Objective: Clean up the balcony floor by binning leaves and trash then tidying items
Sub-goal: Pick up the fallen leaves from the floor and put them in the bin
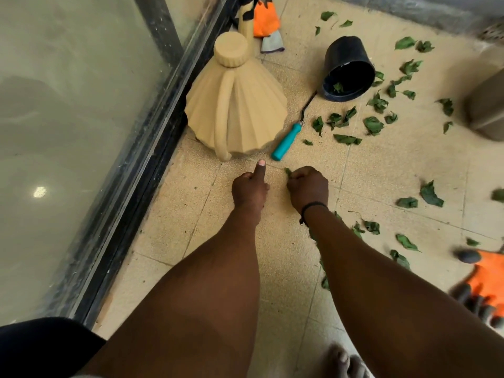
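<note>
A green leaf (pixel 288 171) is pinched in the clenched right hand (pixel 308 186) above the tiled floor (pixel 381 170); the left hand (pixel 249 188) is fisted, thumb out, nothing held.

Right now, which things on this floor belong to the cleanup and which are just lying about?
Job in hand:
scattered leaves
leaf pinched in the right hand
tipped black pot
teal-handled tool
orange gloves

Just lying about:
beige ribbed jug
glass door
</note>
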